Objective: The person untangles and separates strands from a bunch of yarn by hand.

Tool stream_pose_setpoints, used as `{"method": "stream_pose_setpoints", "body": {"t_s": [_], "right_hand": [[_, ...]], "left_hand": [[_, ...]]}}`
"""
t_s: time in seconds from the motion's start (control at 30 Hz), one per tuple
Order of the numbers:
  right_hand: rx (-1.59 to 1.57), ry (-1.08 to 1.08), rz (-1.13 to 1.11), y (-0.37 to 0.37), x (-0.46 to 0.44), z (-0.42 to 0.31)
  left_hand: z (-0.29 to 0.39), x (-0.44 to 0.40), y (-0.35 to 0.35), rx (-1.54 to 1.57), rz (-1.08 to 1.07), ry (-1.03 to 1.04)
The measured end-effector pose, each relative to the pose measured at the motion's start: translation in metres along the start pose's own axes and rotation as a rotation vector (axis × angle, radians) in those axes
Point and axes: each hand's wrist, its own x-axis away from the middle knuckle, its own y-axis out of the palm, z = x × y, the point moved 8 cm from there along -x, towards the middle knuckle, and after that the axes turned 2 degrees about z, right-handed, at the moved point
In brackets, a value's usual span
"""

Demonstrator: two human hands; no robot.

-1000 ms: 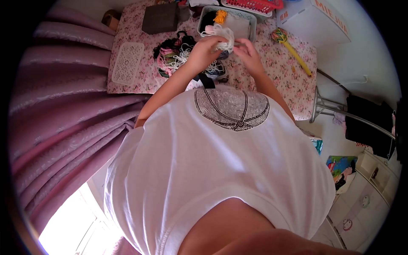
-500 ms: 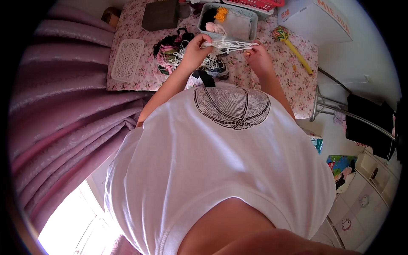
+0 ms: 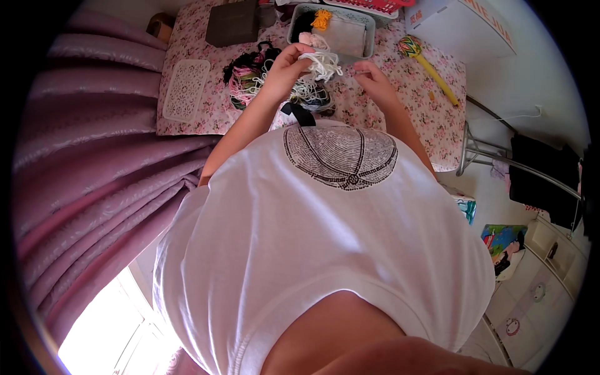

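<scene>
My left hand (image 3: 289, 70) is closed on a loose bunch of white yarn (image 3: 322, 66), which hangs in loops from the fingers toward the right. Across from it, my right hand (image 3: 375, 81) is held apart from the bunch, its fingers slightly curled and parted with no yarn visible in them. Beneath the left hand lies a tangled heap of yarn (image 3: 240, 84) in pink, green, black and white. Just beyond the hands, a light basket (image 3: 373, 45) contains a yellow yarn bundle (image 3: 322, 20), a pale pink yarn bundle (image 3: 314, 41) and something black.
Flowered cloth covers the table (image 3: 400, 134). On it are a white lattice tray (image 3: 186, 90), a dark box (image 3: 232, 25), a yellow stick with a colourful wound head (image 3: 437, 81), a red basket (image 3: 375, 6) and a white carton (image 3: 462, 31). A purple curtain (image 3: 94, 150) hangs at left.
The white yarn was stretched between both hands. Now it hangs bunched from the left hand, and the right hand has come away from it.
</scene>
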Motion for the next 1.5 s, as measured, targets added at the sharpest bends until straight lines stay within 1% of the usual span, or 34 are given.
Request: {"method": "stream_pose_setpoints", "body": {"t_s": [0.07, 0.17, 0.2, 0.27, 0.37, 0.4, 0.47, 0.53, 0.6, 0.7, 0.77, 0.8, 0.87, 0.9, 1.0, 1.03, 1.13, 1.17, 1.27, 1.3, 1.33, 1.4, 1.5], "right_hand": [[-0.048, -0.078, -0.013, 0.019, 0.005, -0.036], [-0.237, -0.073, -0.179, 0.049, 0.010, -0.056], [-0.241, -0.028, -0.191, 0.048, 0.006, -0.047], [-0.247, 0.059, -0.225, 0.044, -0.007, -0.024], [-0.694, 0.207, 0.015, 0.020, -0.011, -0.009], [-0.726, 0.163, 0.000, 0.012, -0.014, -0.006], [-0.790, 0.075, -0.025, -0.008, -0.020, 0.005], [-0.605, 0.113, -0.018, -0.015, -0.016, -0.001], [-0.423, 0.157, 0.031, -0.016, -0.012, -0.008], [-0.307, 0.086, -0.031, 0.014, -0.008, -0.032], [-0.391, -0.048, -0.112, 0.039, -0.007, -0.045], [-0.432, -0.115, -0.154, 0.046, -0.006, -0.050], [-0.420, 0.018, -0.279, 0.056, -0.006, -0.039], [-0.413, 0.084, -0.341, 0.060, -0.006, -0.033], [-0.301, 0.050, -0.232, 0.034, -0.018, -0.023], [-0.251, 0.076, -0.194, 0.024, -0.016, -0.023], [-0.179, 0.044, -0.162, 0.003, -0.020, -0.019], [-0.210, 0.065, -0.115, -0.006, -0.018, -0.016], [-0.334, 0.131, 0.044, -0.036, -0.013, -0.011], [-0.396, 0.156, 0.112, -0.047, -0.012, -0.005], [-0.458, 0.181, 0.181, -0.057, -0.010, 0.002], [-0.518, 0.188, 0.147, -0.063, -0.009, 0.007], [-0.696, 0.192, 0.090, -0.060, -0.007, 0.012]], "left_hand": [[-0.003, -0.003, 0.001, 0.063, -0.019, -0.026], [-0.001, -0.005, 0.008, 0.150, -0.084, -0.036], [0.001, -0.005, 0.010, 0.177, -0.112, -0.033], [-0.001, -0.009, -0.001, 0.100, -0.059, -0.039], [0.001, -0.006, -0.021, 0.024, 0.045, -0.054], [0.002, -0.005, -0.027, 0.006, 0.079, -0.063], [0.001, -0.008, -0.039, -0.010, 0.072, -0.032], [0.004, -0.008, -0.043, -0.007, 0.083, -0.018], [0.006, -0.008, -0.033, 0.029, -0.039, -0.010], [0.001, -0.010, -0.009, 0.072, -0.187, -0.014], [-0.003, -0.010, 0.004, 0.101, -0.289, -0.038], [-0.004, -0.011, 0.008, 0.068, -0.305, -0.044], [-0.004, -0.011, 0.015, 0.001, -0.335, -0.057], [-0.007, -0.014, 0.010, -0.076, -0.310, -0.078], [0.001, -0.017, -0.008, -0.338, -0.185, -0.019], [0.002, -0.018, -0.015, -0.428, -0.145, 0.051], [-0.002, -0.023, -0.034, -0.612, -0.105, 0.189], [-0.004, -0.023, -0.042, -0.591, -0.057, 0.211], [-0.010, -0.026, -0.061, -0.743, -0.003, 0.160], [-0.007, -0.024, -0.062, -0.770, -0.016, 0.124], [-0.010, -0.024, -0.062, -0.718, -0.051, 0.110], [-0.012, -0.024, -0.057, -0.614, -0.123, 0.083], [-0.008, -0.014, -0.042, -0.520, -0.192, -0.118]]}}
